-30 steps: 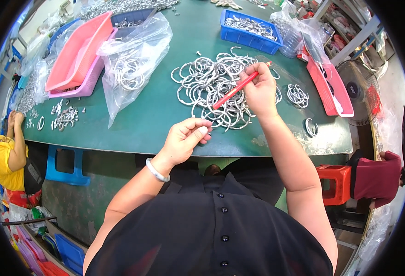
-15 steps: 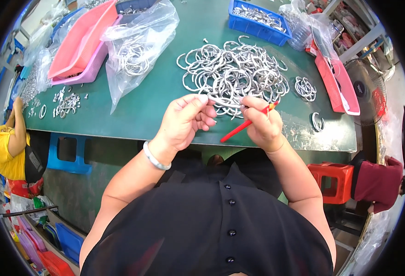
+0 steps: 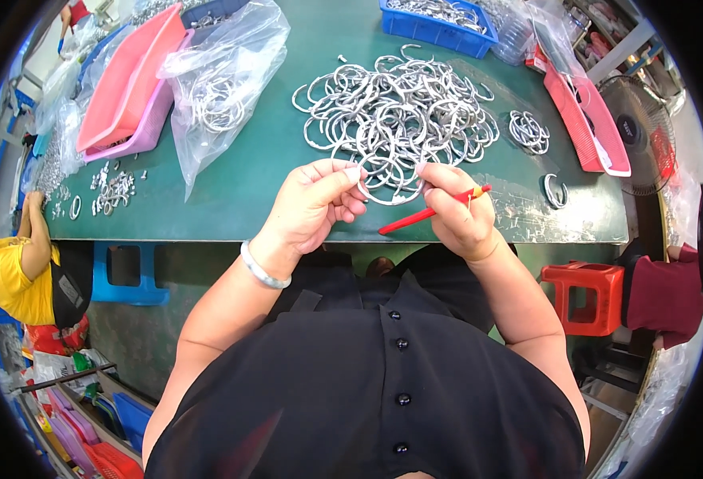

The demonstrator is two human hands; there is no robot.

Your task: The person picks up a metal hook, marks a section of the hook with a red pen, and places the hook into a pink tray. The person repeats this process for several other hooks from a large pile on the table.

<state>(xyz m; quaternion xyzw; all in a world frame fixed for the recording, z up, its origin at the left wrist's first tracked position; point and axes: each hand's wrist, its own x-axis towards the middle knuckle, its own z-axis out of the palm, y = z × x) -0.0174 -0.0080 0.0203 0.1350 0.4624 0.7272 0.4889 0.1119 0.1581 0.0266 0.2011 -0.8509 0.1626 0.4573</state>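
Both my hands are over the near edge of the table, in front of a heap of silvery C-shaped metal bangles. Between thumb and fingers, my left hand pinches the left end of one open bangle. My right hand pinches its other end, so the curve hangs toward me. A slim red stick-like tool with a yellow part near one end lies across my right hand, tucked in its fingers. Its exact kind I cannot make out. On my left wrist is a pale bangle.
Right of the heap are a small bangle pile, a single bangle and a pink basket. A blue bin stands behind. Leftward are a clear plastic bag, stacked baskets, small metal parts and a person in yellow.
The bangle between my hands has turned from nearly edge-on to showing its open curve. Both hands keep their hold, and the whole view has shifted slightly.
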